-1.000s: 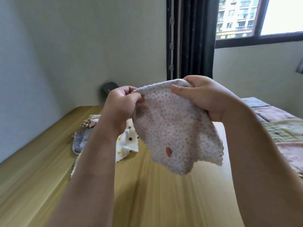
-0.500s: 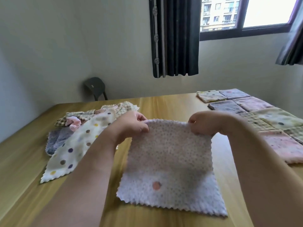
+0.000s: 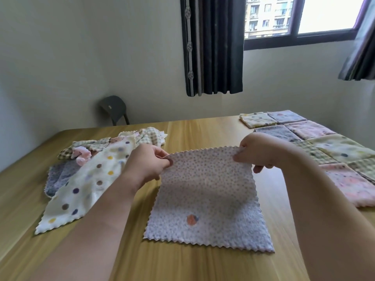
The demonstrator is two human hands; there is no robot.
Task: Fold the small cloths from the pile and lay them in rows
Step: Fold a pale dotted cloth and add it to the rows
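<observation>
A wooden table point(image 3: 203, 126) carries the whole job, and the speckled cloth point(image 3: 205, 199) in front of me is my marker for everything else. To the right of that cloth and further back, the folded cloths point(image 3: 308, 129) lie edge to edge in rows. To its left sits the pile point(image 3: 91, 173), loose and overlapping, with a cream spotted piece on top.

The speckled cloth itself is a pale square with a zigzag edge and fine dots. Its near half rests flat on the wood and its far edge is raised off it. My left hand point(image 3: 148, 163) pinches the far left corner between thumb and fingers, and my right hand point(image 3: 257, 151) pinches the far right corner the same way, so the edge is taut between them.

I judge this to be the first fold of this piece, with several cloths done and more waiting. The next move calls for bringing both corners toward me together and keeping them level, so the far edge lands square on the near one. One small orange spot point(image 3: 191, 220) marks the near half.
</observation>
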